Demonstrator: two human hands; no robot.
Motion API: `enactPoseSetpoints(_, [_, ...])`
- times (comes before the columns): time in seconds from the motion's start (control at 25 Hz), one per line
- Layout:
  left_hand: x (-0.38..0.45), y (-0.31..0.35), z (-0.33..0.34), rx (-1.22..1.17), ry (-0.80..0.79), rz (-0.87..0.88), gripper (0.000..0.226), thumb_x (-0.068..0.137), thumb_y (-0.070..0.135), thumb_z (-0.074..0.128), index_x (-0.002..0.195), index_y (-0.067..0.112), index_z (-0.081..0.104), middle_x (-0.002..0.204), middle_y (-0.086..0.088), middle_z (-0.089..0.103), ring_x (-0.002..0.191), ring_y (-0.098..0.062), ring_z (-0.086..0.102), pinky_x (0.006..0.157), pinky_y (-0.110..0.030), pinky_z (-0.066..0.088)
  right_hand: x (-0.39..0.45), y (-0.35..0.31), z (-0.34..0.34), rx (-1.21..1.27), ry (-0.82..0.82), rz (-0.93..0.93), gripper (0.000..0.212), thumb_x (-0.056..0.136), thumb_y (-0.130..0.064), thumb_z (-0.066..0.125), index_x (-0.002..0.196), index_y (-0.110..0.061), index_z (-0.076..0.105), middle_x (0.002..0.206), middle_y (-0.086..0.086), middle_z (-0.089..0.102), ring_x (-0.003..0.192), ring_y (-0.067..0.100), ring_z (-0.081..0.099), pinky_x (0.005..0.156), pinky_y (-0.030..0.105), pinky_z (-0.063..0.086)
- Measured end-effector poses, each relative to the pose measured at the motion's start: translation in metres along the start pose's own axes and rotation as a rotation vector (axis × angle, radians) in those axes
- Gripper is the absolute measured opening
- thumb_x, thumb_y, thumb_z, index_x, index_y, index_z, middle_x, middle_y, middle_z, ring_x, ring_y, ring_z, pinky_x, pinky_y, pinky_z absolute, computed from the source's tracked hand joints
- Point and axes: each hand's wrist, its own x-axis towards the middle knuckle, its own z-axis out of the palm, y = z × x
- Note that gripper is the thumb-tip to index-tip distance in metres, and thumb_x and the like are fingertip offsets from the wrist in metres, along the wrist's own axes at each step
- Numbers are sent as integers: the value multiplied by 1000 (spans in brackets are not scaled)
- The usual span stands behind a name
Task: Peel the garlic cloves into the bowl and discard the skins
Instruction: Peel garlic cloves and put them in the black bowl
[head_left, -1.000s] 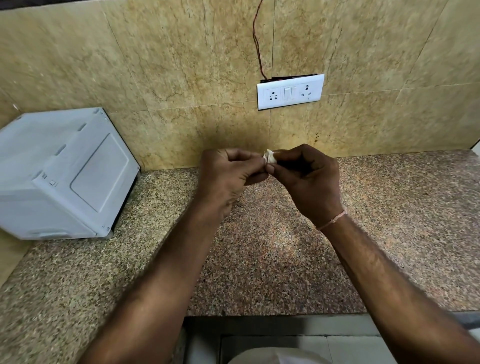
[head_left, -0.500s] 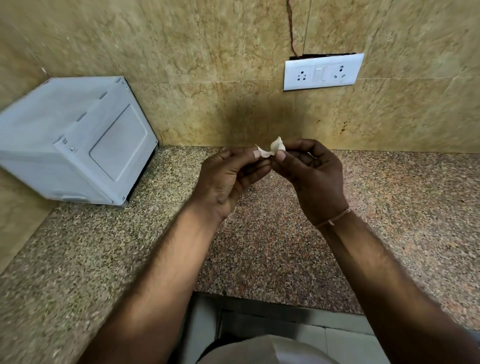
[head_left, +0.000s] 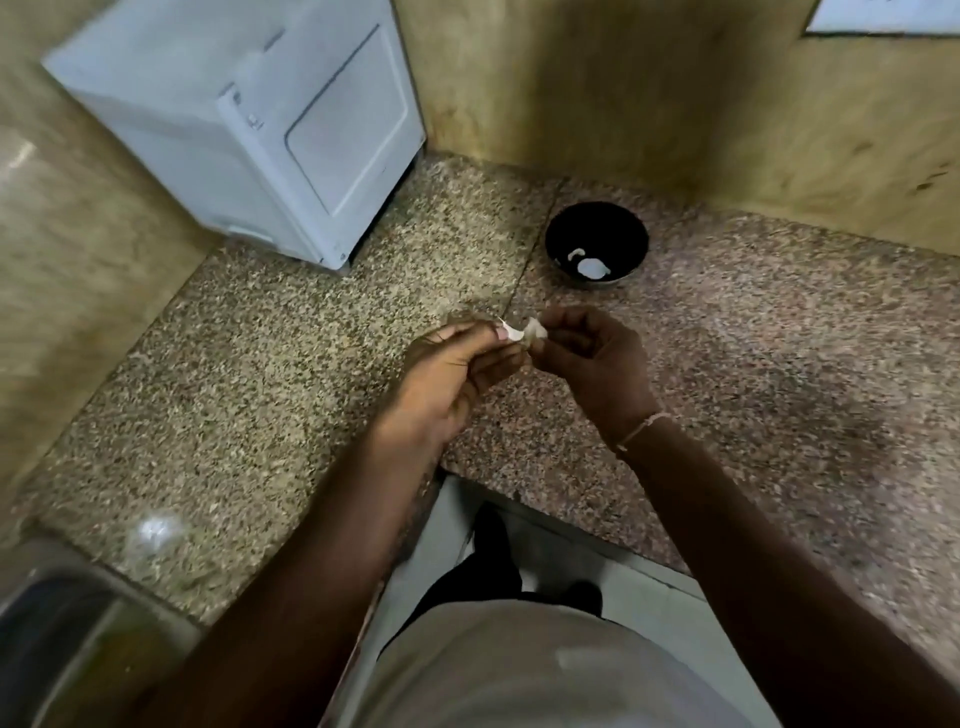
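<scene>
We look down on a speckled granite countertop (head_left: 270, 395) that wraps a corner, with tan stone tile wall (head_left: 597, 88) behind it.

Both hands meet above the counter, near its front edge. Left hand (head_left: 447, 384): fingers curled, thumb and forefinger pinched on a white curl of garlic skin (head_left: 511, 332) that sticks out toward the other hand. Right hand (head_left: 592, 364): fingers curled inward, fingertips pinched on the garlic clove (head_left: 535, 328), a small pale piece held just beside the left thumb. Skin and clove touch or nearly touch; we cannot tell whether the skin is fully free of the clove. A thin string bracelet (head_left: 641, 431) circles the right wrist.

Black bowl (head_left: 596, 244): sits on the counter beyond the hands, close to the back wall, apart from both hands. Inside, toward its near side, lie a couple of white pieces (head_left: 589, 266); blur keeps us from saying whether they are cloves or skins.

White appliance (head_left: 249, 119): boxy, standing at the far left of the counter against the wall, well apart from the bowl.

A white switch plate (head_left: 883, 15) is cut off at the upper right corner. A dark, blurred object (head_left: 57, 639) sits at the lower left edge; we cannot identify it. Below the hands we see a pale shirt (head_left: 545, 670) and light floor tiles.
</scene>
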Motion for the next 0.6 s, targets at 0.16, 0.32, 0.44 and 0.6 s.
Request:
enactPoseSetpoints(0.16, [31, -15, -51, -9, 58, -121, 11, 80, -1, 76, 71, 4, 81, 80, -17, 78, 69, -21, 77, 65, -28, 64, 18, 65, 27, -684, -94, -127, 19, 84, -16, 82, 101, -20, 76, 94, -5, 76, 78, 9, 71, 74, 35, 61])
enactPoseSetpoints(0.32, [58, -25, -73, -23, 48, -213, 3, 73, 1, 79, 74, 4, 81, 82, -17, 78, 71, -21, 77, 63, -28, 63, 40, 97, 32, -885, -118, -137, 16, 86, -17, 76, 101, -21, 77, 98, 0, 74, 81, 20, 69, 71, 41, 59])
enactPoseSetpoints(0.44, [77, -30, -75, 31, 52, -262, 4, 82, -4, 76, 81, -1, 78, 83, -20, 77, 71, -24, 77, 62, -30, 64, 47, 102, 29, -909, -140, -122, 19, 86, -16, 75, 105, -15, 77, 102, 6, 72, 83, 24, 69, 73, 43, 59])
enactPoseSetpoints(0.6, [89, -34, -61, 119, 38, -275, 4, 89, -7, 72, 92, -7, 69, 81, -19, 76, 70, -25, 77, 62, -31, 64, 40, 87, 23, -788, -80, -7, 28, 86, -16, 75, 114, -21, 75, 106, -4, 75, 84, 9, 71, 80, 33, 60])
